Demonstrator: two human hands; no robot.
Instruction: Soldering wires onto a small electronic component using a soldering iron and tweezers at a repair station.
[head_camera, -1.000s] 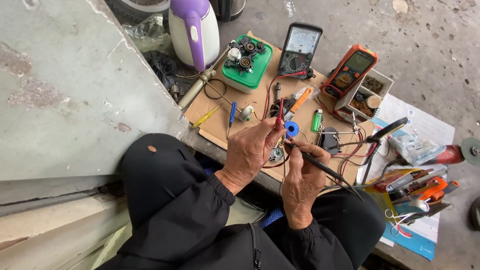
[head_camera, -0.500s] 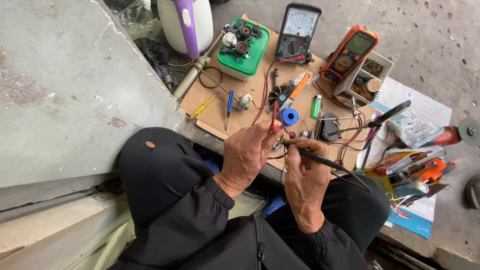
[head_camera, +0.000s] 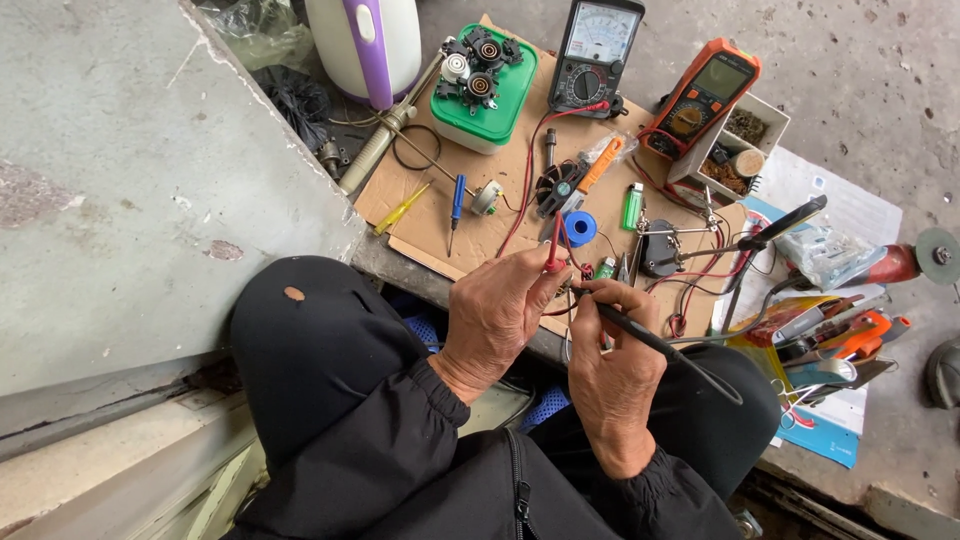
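Red probe (head_camera: 553, 243) upright, black probe (head_camera: 640, 335) slanting right

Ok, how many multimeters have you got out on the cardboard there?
2. A black analogue multimeter stands at the cardboard's top edge, beside the green box; an orange digital multimeter lies right of it. Others may be hidden off-frame.

The left hand (head_camera: 497, 315) pinched a red test probe (head_camera: 553, 243) upright between its fingertips; the right hand (head_camera: 612, 365) gripped a black probe (head_camera: 640, 335), its tip close beside the red one; both met over the near edge of a cardboard sheet (head_camera: 505, 195); on that sheet lay a blue tape roll (head_camera: 579, 228), a green lighter (head_camera: 631, 207), a blue screwdriver (head_camera: 455, 205) and a yellow one (head_camera: 402, 208); farther off stood a black analogue meter (head_camera: 597, 52), an orange multimeter (head_camera: 700, 98) and a green-lidded box (head_camera: 484, 92).
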